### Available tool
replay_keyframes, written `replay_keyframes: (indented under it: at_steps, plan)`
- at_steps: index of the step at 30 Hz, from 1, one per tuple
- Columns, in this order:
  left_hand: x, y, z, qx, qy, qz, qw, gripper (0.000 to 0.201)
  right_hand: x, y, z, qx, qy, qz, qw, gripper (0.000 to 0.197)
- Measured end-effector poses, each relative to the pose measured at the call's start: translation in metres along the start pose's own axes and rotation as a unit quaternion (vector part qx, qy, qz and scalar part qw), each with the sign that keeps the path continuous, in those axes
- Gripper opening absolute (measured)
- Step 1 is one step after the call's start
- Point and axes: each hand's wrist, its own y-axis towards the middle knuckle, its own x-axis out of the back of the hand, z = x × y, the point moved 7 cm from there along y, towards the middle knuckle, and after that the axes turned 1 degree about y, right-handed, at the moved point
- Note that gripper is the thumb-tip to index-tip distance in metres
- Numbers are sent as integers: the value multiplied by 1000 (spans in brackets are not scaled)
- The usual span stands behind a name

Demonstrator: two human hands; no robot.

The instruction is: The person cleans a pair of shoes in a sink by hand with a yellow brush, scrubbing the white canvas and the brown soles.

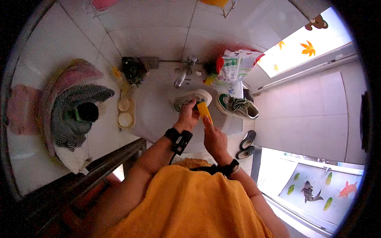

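Over the sink (152,113), below the tap, my left hand (188,119) grips a pale-soled sneaker (203,94). The shoe lies on its side, its sole edge toward the tap. Closed around a yellow brush (204,110), my right hand (215,139) presses its far end against the shoe's near side; the bristles are hidden. A matching green and white sneaker (238,105) with laces rests on the sink's right rim. The chrome tap (183,75) stands at the back; whether water runs from it cannot be made out.
On the right back corner stands a white and red plastic bag (236,65). A soap dish (126,115) sits left of the sink, near a dark bundle (133,70). Grey cloth (75,123) fills a tub further left. Dark slippers (246,146) lie on the floor at right.
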Motion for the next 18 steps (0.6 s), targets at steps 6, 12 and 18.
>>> replay_keyframes:
  at_steps: [6,12,18]
  plan:
    - [5,-15,-5,-2,-20,39,999,17,29,49,2,5,81,-132,988,46]
    - [6,-29,-29,-45,11,12,999,21,3,23,18,37,180,-117,976,41]
    - [27,-33,-36,-57,0,-19,998,33,-5,46,22,-89,426,-71,898,42]
